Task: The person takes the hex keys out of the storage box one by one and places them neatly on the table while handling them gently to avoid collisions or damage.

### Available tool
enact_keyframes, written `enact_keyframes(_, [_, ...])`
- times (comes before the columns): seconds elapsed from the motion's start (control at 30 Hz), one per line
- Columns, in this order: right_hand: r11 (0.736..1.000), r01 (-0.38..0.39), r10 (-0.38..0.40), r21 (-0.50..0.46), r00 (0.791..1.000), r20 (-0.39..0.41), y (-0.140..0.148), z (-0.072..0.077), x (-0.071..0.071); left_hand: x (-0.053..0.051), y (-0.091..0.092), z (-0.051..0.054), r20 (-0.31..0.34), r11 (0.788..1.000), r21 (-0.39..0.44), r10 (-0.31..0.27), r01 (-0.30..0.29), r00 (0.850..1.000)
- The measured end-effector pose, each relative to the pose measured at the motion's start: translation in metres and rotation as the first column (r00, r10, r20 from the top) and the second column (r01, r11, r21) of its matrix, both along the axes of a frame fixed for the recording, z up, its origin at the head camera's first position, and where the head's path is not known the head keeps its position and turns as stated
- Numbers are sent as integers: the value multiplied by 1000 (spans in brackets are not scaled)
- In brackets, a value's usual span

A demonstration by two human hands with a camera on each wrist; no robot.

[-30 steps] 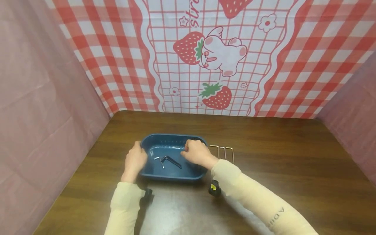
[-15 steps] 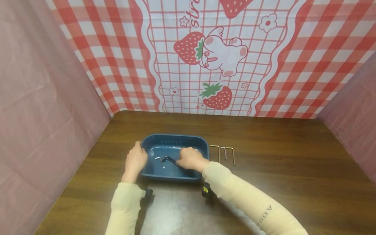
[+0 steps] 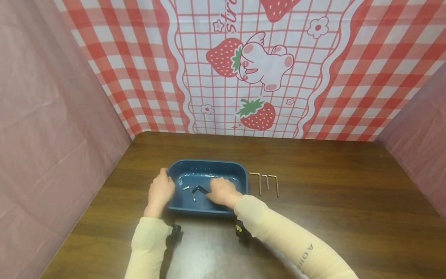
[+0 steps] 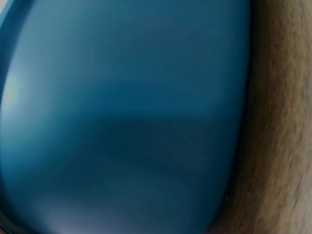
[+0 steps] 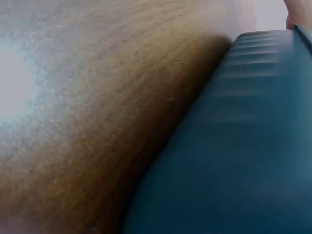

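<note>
a brown table [image 3: 331,193] bears a blue tray [image 3: 203,210] and three hex keys [image 3: 267,182].

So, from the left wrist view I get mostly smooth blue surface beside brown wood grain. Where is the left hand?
Observer: The left hand holds the left rim of a glossy blue tray with rounded corners.
Operator: And the other one?
Observer: The right hand is inside the tray, at a black bent metal rod; its grip is hidden.
Operator: Anything outside?
Observer: Three thin L-shaped metal rods lie on the brown wooden table, right of the tray.
</note>
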State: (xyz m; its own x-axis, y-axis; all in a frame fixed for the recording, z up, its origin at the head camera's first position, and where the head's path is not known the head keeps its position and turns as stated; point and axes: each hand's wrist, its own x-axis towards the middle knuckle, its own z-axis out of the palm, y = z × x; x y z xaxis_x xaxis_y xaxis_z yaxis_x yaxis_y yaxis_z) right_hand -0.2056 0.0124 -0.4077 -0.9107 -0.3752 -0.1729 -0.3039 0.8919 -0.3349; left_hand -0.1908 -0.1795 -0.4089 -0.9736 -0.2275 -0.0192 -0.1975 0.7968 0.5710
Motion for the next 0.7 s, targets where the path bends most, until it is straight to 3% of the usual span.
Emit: enact_keyframes(0.7, [997, 46, -48, 60, 999, 25, -2, -2, 1, 0, 0, 0, -1, 1000, 7, 0, 0, 1000])
